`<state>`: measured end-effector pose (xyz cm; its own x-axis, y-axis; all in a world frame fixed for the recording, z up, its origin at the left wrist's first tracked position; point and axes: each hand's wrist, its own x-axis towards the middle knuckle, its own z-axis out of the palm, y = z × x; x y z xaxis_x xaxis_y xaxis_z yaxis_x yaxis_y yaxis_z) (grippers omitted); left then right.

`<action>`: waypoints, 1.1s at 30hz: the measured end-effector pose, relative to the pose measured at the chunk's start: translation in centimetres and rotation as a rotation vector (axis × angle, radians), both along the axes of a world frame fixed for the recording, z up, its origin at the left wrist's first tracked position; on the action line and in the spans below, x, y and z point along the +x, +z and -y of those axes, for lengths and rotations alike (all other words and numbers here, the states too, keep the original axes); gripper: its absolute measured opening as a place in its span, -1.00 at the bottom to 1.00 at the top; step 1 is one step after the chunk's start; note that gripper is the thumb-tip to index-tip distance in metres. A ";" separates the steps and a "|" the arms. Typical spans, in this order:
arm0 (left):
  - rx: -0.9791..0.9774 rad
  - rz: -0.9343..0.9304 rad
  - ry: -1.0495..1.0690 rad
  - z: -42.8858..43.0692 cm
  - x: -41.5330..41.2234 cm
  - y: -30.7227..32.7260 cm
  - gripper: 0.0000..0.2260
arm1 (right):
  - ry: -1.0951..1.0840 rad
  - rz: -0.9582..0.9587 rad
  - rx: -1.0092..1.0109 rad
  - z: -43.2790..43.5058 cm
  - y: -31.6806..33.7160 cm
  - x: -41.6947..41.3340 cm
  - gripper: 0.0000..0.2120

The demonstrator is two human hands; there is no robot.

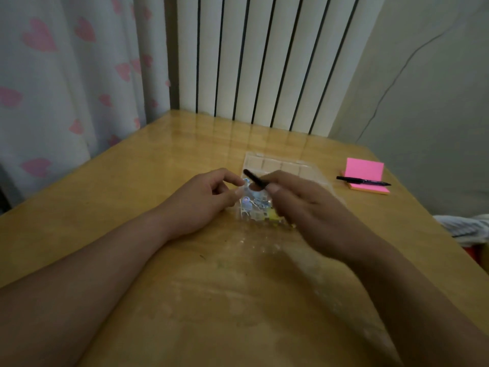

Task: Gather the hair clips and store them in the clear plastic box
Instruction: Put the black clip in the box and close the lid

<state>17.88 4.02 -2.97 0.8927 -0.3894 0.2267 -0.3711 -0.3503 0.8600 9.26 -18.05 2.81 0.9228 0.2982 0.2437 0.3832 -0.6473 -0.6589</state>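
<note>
1. You are at a wooden surface [132, 181] set into a corner, with a white radiator [264, 62] behind it and a heart-print curtain [66, 75] at far left.
2. The clear plastic box [280, 165] sits mid-surface. Its lid is thrown open toward the far side, probably so you can drop things straight in.
3. Coloured hair clips [251, 205] already lie in the near half of the box, between your hands.
4. Your right hand [304, 205] pinches a slim black hair clip [255, 180] just above the opening, angled up and to the left. It looks ready to go in.
5. Your left hand [203, 200] is curled at the box's left rim, likely to steady it. I cannot tell whether it actually grips the rim.
6. At far right lie pink sticky notes [365, 172] with a black pen [362, 181] across them, and a striped cloth [465, 229] sits at the right edge. All are well clear of the box.
7. Nothing blocks the opening but your own fingers.
</note>
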 end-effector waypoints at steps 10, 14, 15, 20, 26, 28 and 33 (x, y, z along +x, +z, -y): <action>0.018 -0.004 0.026 0.0 0.3 -0.3 -0.83 | -0.432 0.020 -0.053 6.2 -0.1 2.6 -0.89; 0.021 0.004 0.031 0.0 0.3 -0.3 -0.82 | -0.441 0.106 -0.121 6.3 -0.4 2.9 -0.89; 0.021 0.006 0.032 0.0 0.3 -0.3 -0.82 | -0.428 0.112 -0.133 6.3 -0.4 3.0 -0.86; 0.025 0.015 0.029 0.1 0.3 -0.2 -0.83 | -0.342 0.088 -0.118 6.1 -0.9 3.7 -0.91; 0.021 0.016 0.029 0.1 0.4 -0.3 -0.83 | -0.383 0.119 -0.249 6.4 -2.0 4.1 -0.91; 0.020 0.015 0.028 0.1 0.4 -0.3 -0.82 | -0.404 0.138 -0.293 6.6 -2.1 4.2 -0.87; 0.015 0.014 0.031 0.1 0.5 -0.5 -0.85 | -0.389 0.186 -0.434 7.0 -2.6 4.5 -0.84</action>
